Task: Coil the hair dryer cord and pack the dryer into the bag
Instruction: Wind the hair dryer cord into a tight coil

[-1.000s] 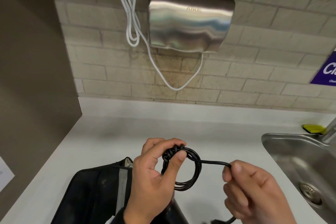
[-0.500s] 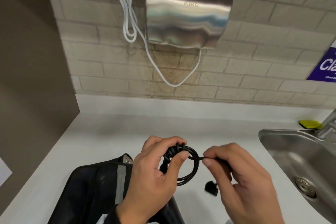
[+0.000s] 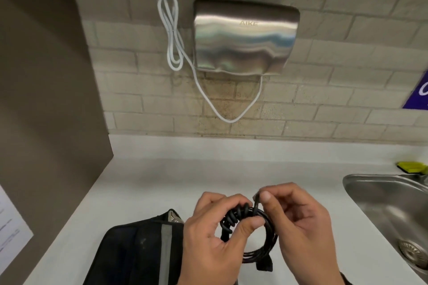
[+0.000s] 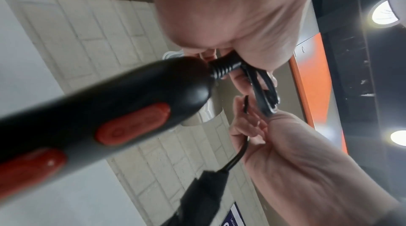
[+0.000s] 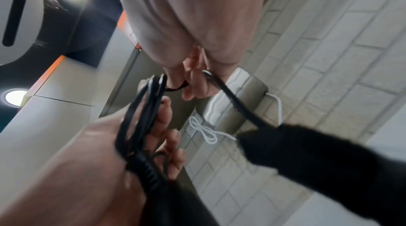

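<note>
The left hand (image 3: pixel 215 236) grips the coiled cord (image 3: pixel 257 236) above the bag (image 3: pixel 139 254); the right hand (image 3: pixel 298 227), earlier pinching the cord's tail lower, now pinches it above the coil.

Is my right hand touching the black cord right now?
Touching. The head view shows the right hand pinching the cord between thumb and fingertip, just above the coil that the left hand holds.

Two bare hands, left hand (image 3: pixel 215 233) and right hand (image 3: pixel 301 231), no rings or gloves; dark sleeve edge (image 3: pixel 345 279) at right wrist, lower right of frame.
</note>
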Motion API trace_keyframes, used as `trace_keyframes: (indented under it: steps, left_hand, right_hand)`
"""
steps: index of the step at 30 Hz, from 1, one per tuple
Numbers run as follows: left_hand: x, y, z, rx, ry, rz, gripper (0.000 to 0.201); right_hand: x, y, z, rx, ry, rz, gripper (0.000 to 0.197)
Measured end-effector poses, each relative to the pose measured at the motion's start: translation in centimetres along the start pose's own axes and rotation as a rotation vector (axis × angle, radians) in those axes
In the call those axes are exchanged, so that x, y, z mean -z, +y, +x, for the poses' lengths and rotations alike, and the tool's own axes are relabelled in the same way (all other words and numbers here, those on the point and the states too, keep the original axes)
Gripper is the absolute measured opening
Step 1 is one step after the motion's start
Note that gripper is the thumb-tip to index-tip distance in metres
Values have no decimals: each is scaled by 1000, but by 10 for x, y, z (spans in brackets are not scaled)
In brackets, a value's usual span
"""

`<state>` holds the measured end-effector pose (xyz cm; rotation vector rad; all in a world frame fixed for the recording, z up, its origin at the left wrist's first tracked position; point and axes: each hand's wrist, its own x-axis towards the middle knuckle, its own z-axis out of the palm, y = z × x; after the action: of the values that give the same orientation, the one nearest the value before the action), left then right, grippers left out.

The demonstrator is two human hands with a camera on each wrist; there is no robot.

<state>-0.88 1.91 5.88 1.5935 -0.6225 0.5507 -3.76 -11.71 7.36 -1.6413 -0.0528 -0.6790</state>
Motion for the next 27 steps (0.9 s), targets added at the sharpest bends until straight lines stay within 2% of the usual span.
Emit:
trace_keyframes:
  steps: [2,3,6,10,15,18,20,22,23,25,27]
  left_hand:
    - [-2,1,1,-11,36,12,28]
    - [-3,0,2,-16,56,19,29]
    - [-3,-4,3,-17,117,-4,25]
    - [-5,-1,-1,107,153,-123,21]
    - [-6,5,0,276,164,-263,24]
    - [-6,7,2,354,163,-347,28]
    - [-6,9,3,407,161,-379,32]
    - [-6,10,3,441,167,-395,29]
    - [-6,11,4,457,169,-404,26]
    - [-7,13,5,488,175,-429,24]
    - [-8,14,5,513,182,-447,27]
  right_hand:
    - [-5,8,-7,-42,1,52,57]
    - [-8,11,-10,-51,-5,109,61]
    - [-13,15,-17,-14,-84,254,53]
    - [-12,15,-18,-3,-158,215,45]
    - [-7,7,-19,-86,-145,131,52]
    - [-5,2,-20,-78,-120,61,35]
    - [-5,5,-22,-52,-56,8,37]
    - [-8,9,-24,29,44,-84,47]
    - [-10,9,-25,121,87,-146,43]
    - [-12,10,-24,402,115,-329,23]
    - [-13,14,-24,584,146,-521,7]
